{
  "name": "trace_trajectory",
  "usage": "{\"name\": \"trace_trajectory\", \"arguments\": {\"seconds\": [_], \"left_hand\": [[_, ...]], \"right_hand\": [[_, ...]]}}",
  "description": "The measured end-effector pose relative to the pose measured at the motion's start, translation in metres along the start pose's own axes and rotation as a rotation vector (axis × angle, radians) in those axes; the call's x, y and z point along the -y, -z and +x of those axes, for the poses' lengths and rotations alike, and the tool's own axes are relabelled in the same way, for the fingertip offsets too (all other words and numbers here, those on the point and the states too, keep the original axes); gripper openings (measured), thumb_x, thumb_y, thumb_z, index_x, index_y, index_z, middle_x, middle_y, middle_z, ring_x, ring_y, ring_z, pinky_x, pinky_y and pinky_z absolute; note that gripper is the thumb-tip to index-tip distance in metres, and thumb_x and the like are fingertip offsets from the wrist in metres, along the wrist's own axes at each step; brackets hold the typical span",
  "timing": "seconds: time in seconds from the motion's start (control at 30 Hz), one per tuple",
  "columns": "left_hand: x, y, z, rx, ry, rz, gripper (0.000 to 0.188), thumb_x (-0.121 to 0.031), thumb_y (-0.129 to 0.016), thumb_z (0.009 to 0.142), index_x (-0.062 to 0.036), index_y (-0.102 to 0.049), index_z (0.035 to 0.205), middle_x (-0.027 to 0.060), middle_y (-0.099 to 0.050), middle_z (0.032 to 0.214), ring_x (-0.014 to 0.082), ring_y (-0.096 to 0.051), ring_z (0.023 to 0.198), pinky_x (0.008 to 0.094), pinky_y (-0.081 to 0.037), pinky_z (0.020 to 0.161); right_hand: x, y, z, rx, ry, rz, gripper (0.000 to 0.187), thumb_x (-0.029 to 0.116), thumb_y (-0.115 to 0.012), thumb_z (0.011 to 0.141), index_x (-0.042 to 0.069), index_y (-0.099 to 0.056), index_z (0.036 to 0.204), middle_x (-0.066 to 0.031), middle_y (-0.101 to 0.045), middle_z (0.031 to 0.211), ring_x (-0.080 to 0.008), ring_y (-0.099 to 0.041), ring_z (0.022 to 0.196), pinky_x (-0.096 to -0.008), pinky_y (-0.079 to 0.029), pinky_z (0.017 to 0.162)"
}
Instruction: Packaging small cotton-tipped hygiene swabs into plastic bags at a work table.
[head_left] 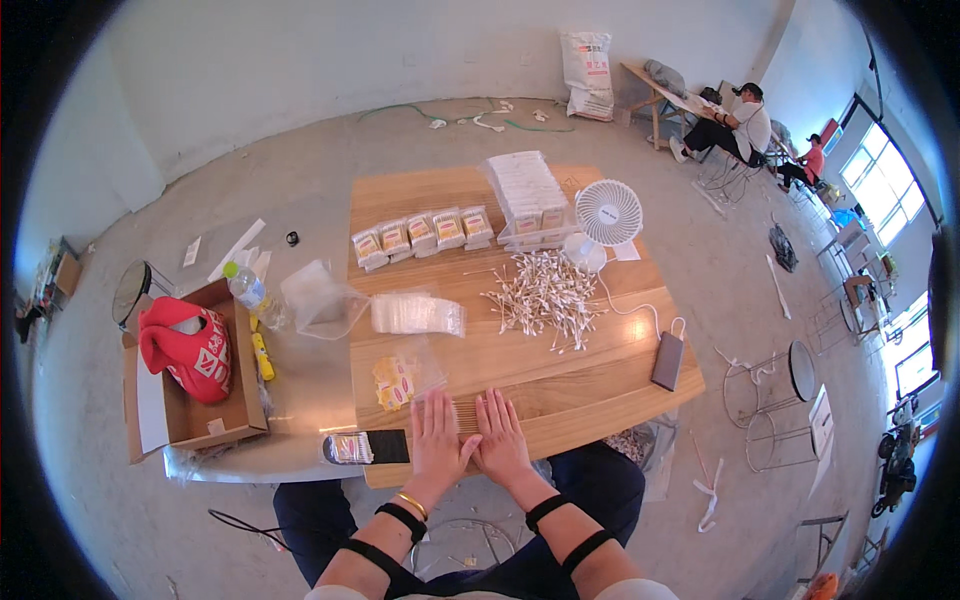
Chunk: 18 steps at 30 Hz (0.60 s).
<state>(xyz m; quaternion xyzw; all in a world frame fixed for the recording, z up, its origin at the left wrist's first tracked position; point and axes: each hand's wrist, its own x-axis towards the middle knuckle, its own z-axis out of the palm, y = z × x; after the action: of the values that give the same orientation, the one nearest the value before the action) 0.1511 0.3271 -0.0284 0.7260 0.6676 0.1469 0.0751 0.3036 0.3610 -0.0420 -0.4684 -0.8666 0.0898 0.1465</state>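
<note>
Near the table's front edge, my left hand (437, 442) and my right hand (503, 438) lie side by side with fingers stretched out and thumbs almost meeting. Between them shows a row of thin brownish sticks (466, 414), seemingly cotton swabs lined up; the hands cover the rest. A loose pile of cotton swabs (545, 298) spreads beyond my right hand. Just past my left fingertips are a clear plastic bag (425, 366) and yellow-and-white printed cards (392, 383). Left of my left hand, a small pack of swabs (346, 448) rests by a black strip (388, 447).
Filled swab packs (421, 232) stand in a row at the back, beside stacked packs (527, 190). A white fan (608, 214) is cabled to a grey power bank (667, 361). Clear bags (418, 314) lie mid-table. At left, a cardboard box (190, 425) holds a red bag (190, 350).
</note>
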Motion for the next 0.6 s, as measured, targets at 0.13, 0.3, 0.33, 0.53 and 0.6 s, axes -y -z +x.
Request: {"name": "trace_trajectory", "arguments": {"seconds": [0.13, 0.3, 0.33, 0.53, 0.6], "left_hand": [[0.006, -0.012, -0.001, 0.063, -0.048, -0.041, 0.091, -0.061, -0.039, 0.094, 0.008, -0.022, 0.15, 0.0249, -0.019, 0.159, 0.0348, -0.011, 0.15, 0.0563, -0.003, 0.12], [0.006, -0.011, -0.007, 0.078, -0.102, -0.007, 0.088, -0.06, -0.039, 0.095, 0.0046, -0.022, 0.151, 0.0209, -0.022, 0.159, 0.0305, -0.013, 0.151, 0.0558, -0.003, 0.12], [0.005, -0.009, -0.009, 0.081, -0.1, -0.009, 0.088, -0.06, -0.039, 0.095, 0.0046, -0.022, 0.151, 0.0209, -0.022, 0.159, 0.0305, -0.013, 0.151, 0.0558, -0.003, 0.12], [0.001, -0.005, -0.009, 0.011, -0.021, 0.022, 0.088, -0.061, -0.039, 0.094, 0.0047, -0.023, 0.151, 0.0193, -0.024, 0.159, 0.0291, -0.015, 0.15, 0.0565, -0.004, 0.12], [0.001, -0.003, -0.009, -0.017, -0.024, -0.002, 0.087, -0.06, -0.041, 0.094, 0.0039, -0.025, 0.151, 0.0176, -0.025, 0.159, 0.0288, -0.016, 0.15, 0.0567, -0.005, 0.12]], "right_hand": [[0.003, 0.001, 0.001, 0.008, -0.005, 0.003, 0.079, 0.045, -0.051, 0.092, -0.004, -0.027, 0.15, -0.0271, -0.025, 0.156, -0.0397, -0.022, 0.146, -0.0501, -0.017, 0.12], [-0.001, 0.008, 0.006, 0.031, -0.024, -0.006, 0.081, 0.045, -0.052, 0.091, -0.003, -0.027, 0.15, -0.0249, -0.024, 0.157, -0.0376, -0.021, 0.147, -0.0504, -0.016, 0.12], [0.0, 0.009, 0.005, 0.041, -0.025, -0.013, 0.081, 0.044, -0.053, 0.09, -0.003, -0.027, 0.15, -0.0235, -0.024, 0.157, -0.0361, -0.02, 0.148, -0.0503, -0.015, 0.121], [-0.002, 0.004, 0.004, 0.046, -0.01, -0.07, 0.082, 0.048, -0.053, 0.091, -0.002, -0.027, 0.15, -0.0217, -0.026, 0.157, -0.0342, -0.02, 0.148, -0.0499, -0.015, 0.12], [0.0, 0.003, 0.003, 0.036, -0.012, -0.076, 0.08, 0.047, -0.053, 0.092, -0.002, -0.028, 0.15, -0.0209, -0.026, 0.158, -0.0336, -0.021, 0.148, -0.0495, -0.015, 0.12]]}}
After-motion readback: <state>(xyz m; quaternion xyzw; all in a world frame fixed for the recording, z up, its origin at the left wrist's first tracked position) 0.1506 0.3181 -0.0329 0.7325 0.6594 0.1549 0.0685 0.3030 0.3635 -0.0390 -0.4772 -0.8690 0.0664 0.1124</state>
